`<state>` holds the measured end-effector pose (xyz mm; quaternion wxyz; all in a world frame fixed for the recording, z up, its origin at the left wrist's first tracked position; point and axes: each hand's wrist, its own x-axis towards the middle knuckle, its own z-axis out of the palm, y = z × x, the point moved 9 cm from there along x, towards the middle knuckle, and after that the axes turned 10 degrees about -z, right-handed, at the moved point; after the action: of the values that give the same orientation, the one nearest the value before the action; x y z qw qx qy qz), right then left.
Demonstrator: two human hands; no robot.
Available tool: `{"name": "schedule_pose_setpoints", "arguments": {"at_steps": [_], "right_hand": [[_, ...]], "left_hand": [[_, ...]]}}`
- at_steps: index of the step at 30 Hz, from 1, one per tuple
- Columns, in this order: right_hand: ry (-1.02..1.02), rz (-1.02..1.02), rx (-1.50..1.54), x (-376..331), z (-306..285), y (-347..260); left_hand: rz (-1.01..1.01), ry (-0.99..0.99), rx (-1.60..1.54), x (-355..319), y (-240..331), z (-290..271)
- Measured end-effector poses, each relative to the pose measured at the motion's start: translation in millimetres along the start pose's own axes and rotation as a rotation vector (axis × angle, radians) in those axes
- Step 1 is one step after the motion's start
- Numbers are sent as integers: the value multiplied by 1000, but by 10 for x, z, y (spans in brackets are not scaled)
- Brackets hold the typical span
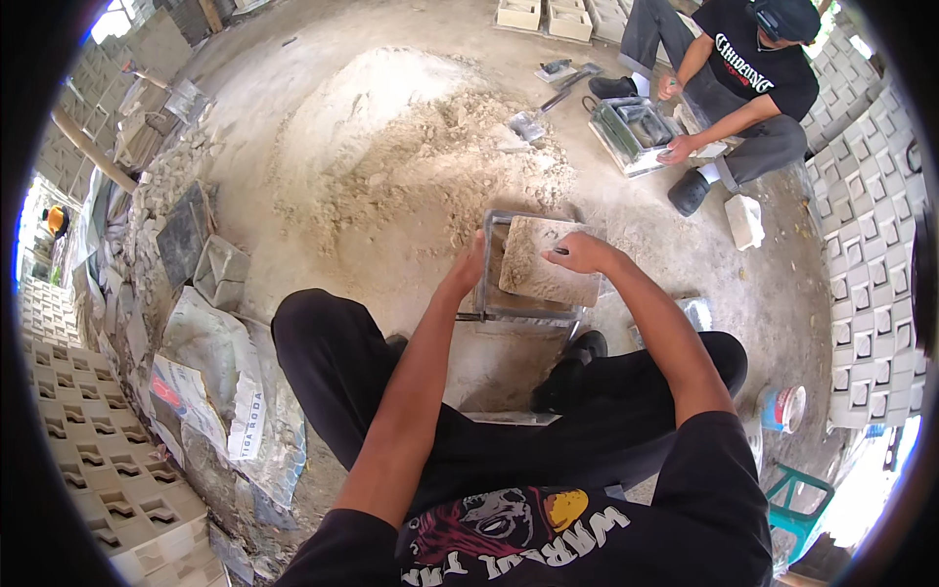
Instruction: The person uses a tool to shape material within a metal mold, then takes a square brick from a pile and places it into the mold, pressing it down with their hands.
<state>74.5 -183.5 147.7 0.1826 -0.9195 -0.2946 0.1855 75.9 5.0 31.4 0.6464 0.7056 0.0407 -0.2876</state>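
Note:
Between my legs a grey metal mould frame lies on the floor. My left hand holds the frame along its left side, with its fingers partly hidden. A square plate, coated with pale sandy mix, sits tilted over the right part of the frame. My right hand is closed around a small dark handle on the plate's top. Just beyond the frame spreads a heap of sandy mix.
At the far right a person sits with both hands at another mould. A shovel lies by the heap. Pale block walls line the right. A torn sack, a paint bucket and a green stool stand around.

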Motion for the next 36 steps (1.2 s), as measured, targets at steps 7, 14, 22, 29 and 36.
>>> {"name": "schedule_pose_setpoints", "arguments": {"at_steps": [7,14,22,29,36], "right_hand": [[-151,26,-109,297,119,-399],[-219,90,-141,383,149,-205],[-429,245,-279,814,-96,-451],[-504,359,-332,720,-237,-590],[-66,378,226,819,-591,-282]], "left_hand": [[-192,-147,-16,174,-583,-202],[-223,-217,-88,137,-509,326],[-258,-165,-94,198,-548,45],[-184,169,-258,-84,-183,-329],[-72,422,-346,-182,-51,-1103]]}}
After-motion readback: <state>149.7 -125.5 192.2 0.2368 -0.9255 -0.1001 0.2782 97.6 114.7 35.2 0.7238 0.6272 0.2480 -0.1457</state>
